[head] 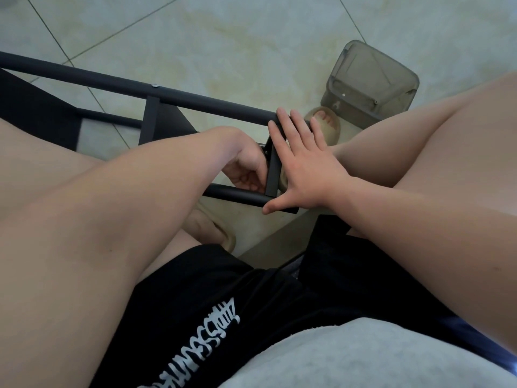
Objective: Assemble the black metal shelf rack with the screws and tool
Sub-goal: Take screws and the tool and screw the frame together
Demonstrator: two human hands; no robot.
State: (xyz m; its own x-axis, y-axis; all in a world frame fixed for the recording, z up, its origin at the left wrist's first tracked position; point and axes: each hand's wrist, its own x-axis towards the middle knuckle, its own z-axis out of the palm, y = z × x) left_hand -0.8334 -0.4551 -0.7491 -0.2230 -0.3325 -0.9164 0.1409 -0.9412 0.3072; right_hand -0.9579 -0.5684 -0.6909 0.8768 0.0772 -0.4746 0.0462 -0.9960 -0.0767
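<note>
Braces rack [195,103], tilted on floor between knees, with right grip [302,166] flat, fingers straight across end bar. Curls left grip [246,172] under joint; contents impossible to tell. Probably stiff, light, slick tubing; best held near joints.

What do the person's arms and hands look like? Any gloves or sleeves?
No gloves, no sleeves: the left hand and right hand are bare, arms too. No watch, ring or bracelet shows. The person wears black shorts with white lettering and a grey top.
</note>
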